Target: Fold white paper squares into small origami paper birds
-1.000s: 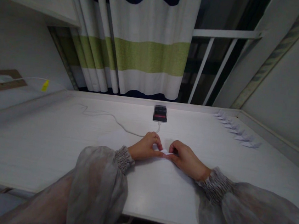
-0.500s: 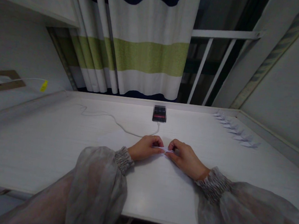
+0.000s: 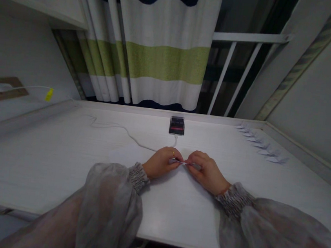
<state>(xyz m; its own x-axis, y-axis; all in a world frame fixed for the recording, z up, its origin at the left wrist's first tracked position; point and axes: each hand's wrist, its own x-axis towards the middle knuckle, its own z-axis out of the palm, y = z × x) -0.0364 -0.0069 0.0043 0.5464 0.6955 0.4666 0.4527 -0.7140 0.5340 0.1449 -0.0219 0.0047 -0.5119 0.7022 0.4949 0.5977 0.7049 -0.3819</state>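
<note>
My left hand [image 3: 161, 162] and my right hand [image 3: 206, 171] meet near the middle of the white desk [image 3: 61, 160]. Both pinch a small folded piece of white paper [image 3: 182, 163], held thin and edge-on between their fingertips, just above the desk. My left hand grips its left end and my right hand its right end. Both arms wear sheer grey sleeves with gathered cuffs.
A phone [image 3: 177, 125] lies beyond my hands, with a white cable [image 3: 117, 127] running left to a wall socket. Several small folded paper pieces [image 3: 259, 143] sit in a row at the back right. A striped curtain [image 3: 164, 49] and white railing [image 3: 245, 37] stand behind.
The paper, first lying flat under my fingertips, has been lifted and closed into a thin edge. Both hands moved slightly away from me and closer together.
</note>
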